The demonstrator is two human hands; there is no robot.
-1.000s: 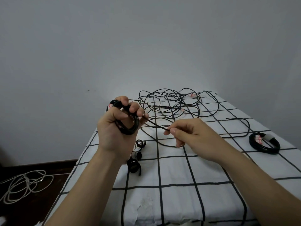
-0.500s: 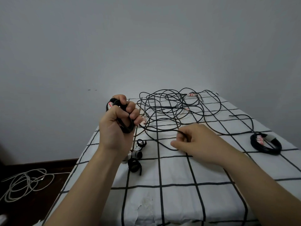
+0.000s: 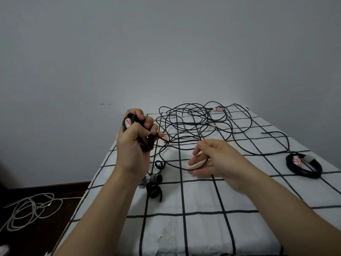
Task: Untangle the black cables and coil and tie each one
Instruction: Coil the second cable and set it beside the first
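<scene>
While aloft, coil (image 3: 147,145) near table (image 3: 103,174) edge.

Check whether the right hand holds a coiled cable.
No, the left hand grips a coil; the right hand is open, touching a loose strand.

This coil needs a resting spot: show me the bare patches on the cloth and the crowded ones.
Bare: the near cloth between the forearms, nearer than the straps; also between the right hand and the tied coil. Crowded: the far half, under the tangle.
</scene>
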